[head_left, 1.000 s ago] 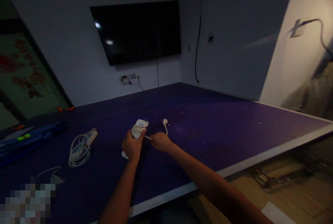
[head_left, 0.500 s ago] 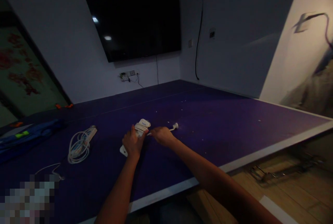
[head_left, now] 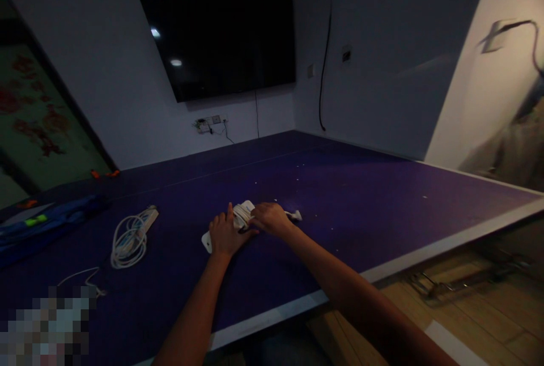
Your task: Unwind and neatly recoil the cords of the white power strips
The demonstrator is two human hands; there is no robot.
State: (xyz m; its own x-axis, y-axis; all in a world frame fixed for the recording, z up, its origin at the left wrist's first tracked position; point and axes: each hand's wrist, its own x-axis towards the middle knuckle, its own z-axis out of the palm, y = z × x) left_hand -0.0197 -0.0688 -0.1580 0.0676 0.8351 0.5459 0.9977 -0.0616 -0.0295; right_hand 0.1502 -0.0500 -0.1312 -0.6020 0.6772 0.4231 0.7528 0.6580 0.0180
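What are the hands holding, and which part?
The left hand holds the power strip around its middle; the right hand holds its cord near the plug.

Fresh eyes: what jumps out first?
The large dark screen on the back wall, with two reflections at its left. Next, the left hand and right hand at a cord-wrapped white strip on the purple surface; another white strip with coiled cord lies farther left.

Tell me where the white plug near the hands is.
In the head view, the white plug is slightly right of centre and below mid-height, just to the right of the right hand, against the purple tabletop.
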